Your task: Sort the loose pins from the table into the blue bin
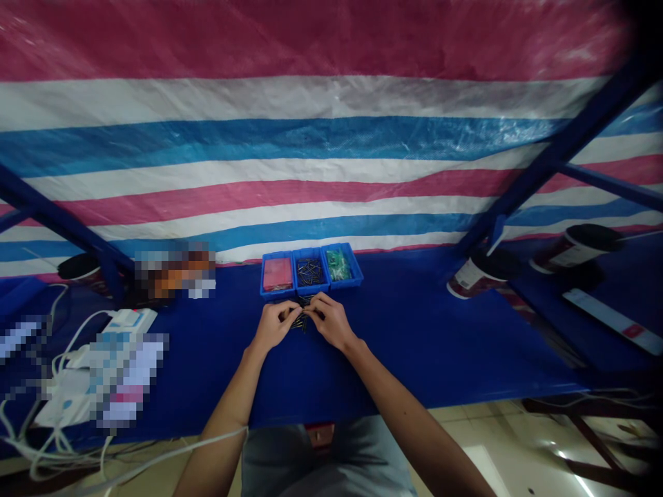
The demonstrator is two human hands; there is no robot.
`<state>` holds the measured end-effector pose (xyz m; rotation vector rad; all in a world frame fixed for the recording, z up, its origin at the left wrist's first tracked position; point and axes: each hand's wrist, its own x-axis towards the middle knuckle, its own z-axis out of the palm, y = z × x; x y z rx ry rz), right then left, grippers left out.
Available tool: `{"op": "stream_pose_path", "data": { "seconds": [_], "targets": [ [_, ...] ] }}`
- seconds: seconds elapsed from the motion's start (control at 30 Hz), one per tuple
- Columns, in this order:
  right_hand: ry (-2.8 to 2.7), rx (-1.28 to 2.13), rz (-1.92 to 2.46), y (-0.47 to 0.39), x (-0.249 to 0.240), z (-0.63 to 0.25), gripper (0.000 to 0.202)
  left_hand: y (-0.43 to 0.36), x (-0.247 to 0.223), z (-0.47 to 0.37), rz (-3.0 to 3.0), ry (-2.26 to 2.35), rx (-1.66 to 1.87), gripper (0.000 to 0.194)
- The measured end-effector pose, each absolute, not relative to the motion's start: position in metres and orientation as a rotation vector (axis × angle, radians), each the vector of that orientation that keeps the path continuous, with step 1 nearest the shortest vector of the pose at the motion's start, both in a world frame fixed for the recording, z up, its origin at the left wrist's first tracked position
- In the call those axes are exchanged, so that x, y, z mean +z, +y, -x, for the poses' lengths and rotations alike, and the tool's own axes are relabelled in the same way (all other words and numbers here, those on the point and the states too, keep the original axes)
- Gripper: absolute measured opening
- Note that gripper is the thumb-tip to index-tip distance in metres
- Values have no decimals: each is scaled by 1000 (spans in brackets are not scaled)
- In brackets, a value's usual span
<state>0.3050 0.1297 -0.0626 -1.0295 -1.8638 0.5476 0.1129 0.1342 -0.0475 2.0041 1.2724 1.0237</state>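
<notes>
My left hand [273,326] and my right hand [331,320] meet fingertip to fingertip just in front of three small blue bins. Both are closed in a pinch; whatever sits between the fingers is too small to make out. Under and between them lies a loose pile of dark, thin screw-like pieces [299,323] on the blue tabletop [409,331]. Behind the hands, the left bin [277,295] holds flat pink-red pieces [277,274]. More dark screw-like pieces [311,271] fill the middle bin [313,288], and green pieces [338,264] the right bin [348,283].
White power strips [77,386] with tangled cables lie at left, beside a blurred-out flat object [132,383]. A dark-lidded tub [474,275] stands at right near a blue frame post [510,190]. A striped sheet [331,152] hangs behind the table.
</notes>
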Motion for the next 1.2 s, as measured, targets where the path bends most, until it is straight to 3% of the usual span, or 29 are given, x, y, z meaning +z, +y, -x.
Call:
{"op": "stream_pose_path", "data": {
  "seconds": [1.2],
  "targets": [
    [-1842, 675, 1075, 127, -54, -305, 16, 134, -47, -114, -1974, 1344, 1031, 26]
  ]
}}
